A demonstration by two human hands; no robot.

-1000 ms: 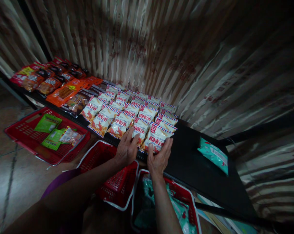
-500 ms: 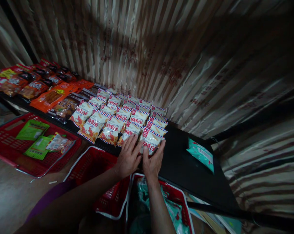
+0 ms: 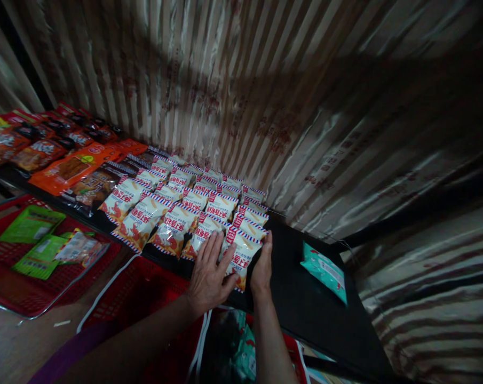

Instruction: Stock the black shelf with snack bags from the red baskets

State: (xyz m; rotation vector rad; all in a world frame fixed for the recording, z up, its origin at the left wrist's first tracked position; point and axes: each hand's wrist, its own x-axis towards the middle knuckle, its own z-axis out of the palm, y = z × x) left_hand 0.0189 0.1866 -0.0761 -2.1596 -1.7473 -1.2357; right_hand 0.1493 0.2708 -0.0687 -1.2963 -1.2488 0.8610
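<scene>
The snack packets [image 3: 177,226] look glossy plastic, the shelf [image 3: 291,282] smooth and matt, the baskets [image 3: 75,280] plastic.

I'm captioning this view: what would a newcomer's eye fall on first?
Likely the rows of white packets in mid-picture, with the left hand over their front right corner and the right hand at their right edge. Next, the teal packet lying apart on the black shelf, further right. The bright green packets in the red basket at lower left also stand out.

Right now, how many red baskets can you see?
3: the left basket, holding green packets; the middle basket; and the right basket, holding turquoise packets. The last two are partly covered; others may be hidden.
</scene>
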